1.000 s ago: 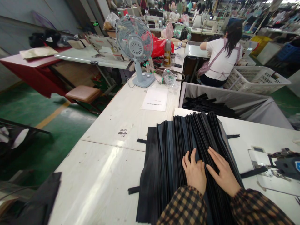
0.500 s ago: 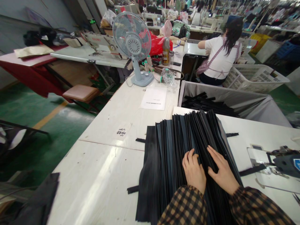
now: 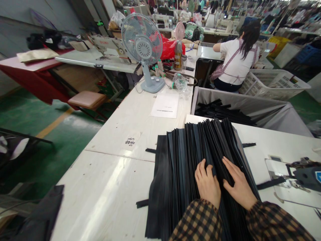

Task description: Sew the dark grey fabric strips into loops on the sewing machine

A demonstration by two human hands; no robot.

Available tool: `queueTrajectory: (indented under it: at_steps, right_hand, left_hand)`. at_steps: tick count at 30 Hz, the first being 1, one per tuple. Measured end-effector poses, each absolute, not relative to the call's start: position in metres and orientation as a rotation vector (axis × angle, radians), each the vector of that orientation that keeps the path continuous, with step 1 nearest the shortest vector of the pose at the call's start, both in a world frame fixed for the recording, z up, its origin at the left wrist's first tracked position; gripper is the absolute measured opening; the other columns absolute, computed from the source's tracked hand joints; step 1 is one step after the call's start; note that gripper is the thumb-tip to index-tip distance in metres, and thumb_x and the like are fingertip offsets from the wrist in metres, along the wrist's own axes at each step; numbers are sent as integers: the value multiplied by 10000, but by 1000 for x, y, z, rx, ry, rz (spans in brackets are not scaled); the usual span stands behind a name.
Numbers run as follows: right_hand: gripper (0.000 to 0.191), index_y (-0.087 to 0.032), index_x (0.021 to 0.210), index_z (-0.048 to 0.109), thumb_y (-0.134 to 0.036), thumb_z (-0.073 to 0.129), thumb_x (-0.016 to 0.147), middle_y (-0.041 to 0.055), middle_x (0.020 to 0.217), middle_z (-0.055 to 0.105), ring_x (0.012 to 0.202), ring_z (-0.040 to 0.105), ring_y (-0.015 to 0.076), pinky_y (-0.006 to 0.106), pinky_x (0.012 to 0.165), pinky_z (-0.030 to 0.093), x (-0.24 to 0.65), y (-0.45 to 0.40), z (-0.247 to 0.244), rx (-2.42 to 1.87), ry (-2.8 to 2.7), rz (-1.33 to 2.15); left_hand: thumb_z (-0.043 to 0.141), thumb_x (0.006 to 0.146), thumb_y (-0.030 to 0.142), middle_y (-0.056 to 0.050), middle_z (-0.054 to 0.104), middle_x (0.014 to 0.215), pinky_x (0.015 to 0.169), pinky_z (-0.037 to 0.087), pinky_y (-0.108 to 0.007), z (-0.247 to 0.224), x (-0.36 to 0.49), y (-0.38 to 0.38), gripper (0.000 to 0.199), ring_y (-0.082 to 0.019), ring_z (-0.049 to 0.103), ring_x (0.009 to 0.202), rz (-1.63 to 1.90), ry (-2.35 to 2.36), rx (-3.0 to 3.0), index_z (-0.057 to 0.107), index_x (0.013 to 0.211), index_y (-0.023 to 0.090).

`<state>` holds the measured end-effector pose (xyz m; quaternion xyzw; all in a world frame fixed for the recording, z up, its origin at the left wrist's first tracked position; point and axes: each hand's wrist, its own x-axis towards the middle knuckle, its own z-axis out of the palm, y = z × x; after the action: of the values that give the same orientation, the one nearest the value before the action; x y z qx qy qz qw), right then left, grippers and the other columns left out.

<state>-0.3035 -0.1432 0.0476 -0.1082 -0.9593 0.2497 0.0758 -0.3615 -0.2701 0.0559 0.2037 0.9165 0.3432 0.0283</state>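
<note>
A thick row of dark fabric pieces (image 3: pixel 175 174), black and blue-grey, lies fanned and overlapping on the white table. My left hand (image 3: pixel 207 180) rests on the middle of the row, fingers bent a little and thumb apart. Just to its right, my right hand (image 3: pixel 238 184) lies on the same pieces with fingers stretched out. Neither hand is closed around a piece. Short black strips (image 3: pixel 142 203) stick out from under the row on both sides. Another black strip (image 3: pixel 272 182) runs from the row's right edge to the sewing machine (image 3: pixel 306 174).
A grey fan (image 3: pixel 143 47) stands farther back on the table (image 3: pixel 105 174), near a paper sheet (image 3: pixel 165 105) and a handwritten label (image 3: pixel 132 140). Behind the row is a grey-lined bin (image 3: pixel 273 108) with black strips. A co-worker (image 3: pixel 234 58) sits beyond, beside a white basket (image 3: pixel 276 82).
Both hands stay in nearly the same place on the fabric pieces. The whole view has shifted very slightly.
</note>
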Motion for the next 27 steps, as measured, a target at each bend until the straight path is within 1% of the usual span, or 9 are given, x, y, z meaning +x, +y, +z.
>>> queueTrajectory:
  at_steps: [2, 5, 7, 10, 14, 16, 19, 21, 27]
  right_hand:
    - [648, -238, 1340, 182, -198, 405, 733, 36, 1367, 276, 1223, 298, 216, 437, 981, 319, -303, -143, 47, -308, -2873, 741]
    - [624, -239, 1342, 179, -215, 392, 756, 42, 1366, 278, 1218, 308, 222, 448, 972, 326, -302, -143, 45, -293, -2868, 717]
    - [609, -241, 1342, 177, -229, 385, 770, 43, 1367, 274, 1219, 306, 226, 451, 968, 328, -302, -143, 45, -287, -2866, 711]
    - [605, -238, 1345, 169, -244, 385, 780, 40, 1369, 271, 1225, 293, 224, 447, 974, 322, -302, -143, 45, -284, -2875, 714]
    - [582, -233, 1344, 171, -268, 379, 802, 37, 1374, 259, 1232, 281, 214, 434, 990, 306, -301, -143, 45, -286, -2890, 714]
    - [558, -235, 1344, 175, -284, 365, 821, 40, 1374, 261, 1230, 285, 216, 436, 988, 306, -300, -143, 45, -282, -2886, 707]
    - [533, -241, 1345, 173, -297, 341, 842, 45, 1373, 266, 1225, 297, 221, 445, 978, 314, -299, -143, 44, -281, -2884, 697]
    - [526, -243, 1344, 178, -302, 340, 846, 46, 1371, 269, 1222, 301, 221, 447, 977, 316, -299, -143, 43, -282, -2887, 699]
    - [548, -228, 1337, 209, -346, 391, 834, 60, 1363, 287, 1217, 313, 226, 438, 977, 323, -300, -141, 41, -284, -2877, 716]
  left_hand:
    - [459, 715, 35, -62, 359, 1306, 965, 346, -486, 56, -361, -269, 307, -258, 295, 1214, 1055, 2842, 637, 562, 962, 184]
    - [489, 748, 125, -43, 355, 1313, 948, 350, -513, 55, -361, -267, 173, -279, 288, 1217, 1057, 2847, 651, 596, 860, 202]
    - [521, 743, 175, -43, 347, 1319, 948, 344, -526, 55, -360, -265, 126, -292, 284, 1216, 1048, 2849, 633, 600, 838, 199]
    - [513, 729, 126, -37, 356, 1314, 960, 337, -512, 55, -360, -265, 150, -280, 291, 1212, 1007, 2851, 622, 598, 833, 195]
    - [476, 719, 52, -51, 341, 1325, 976, 325, -499, 56, -360, -266, 282, -262, 281, 1222, 1000, 2876, 605, 572, 946, 187]
    - [470, 735, 63, -42, 329, 1337, 978, 317, -508, 57, -360, -267, 256, -265, 277, 1225, 1004, 2878, 626, 584, 922, 197]
    - [463, 786, 143, -18, 315, 1350, 980, 311, -512, 59, -361, -268, 163, -274, 260, 1233, 1027, 2855, 654, 612, 809, 205]
    - [470, 797, 189, -12, 290, 1365, 984, 306, -511, 59, -361, -269, 147, -278, 238, 1242, 1049, 2832, 652, 616, 795, 206]
    - [464, 791, 150, -9, 255, 1379, 981, 293, -534, 57, -362, -271, 153, -285, 206, 1253, 1091, 2771, 681, 608, 796, 203]
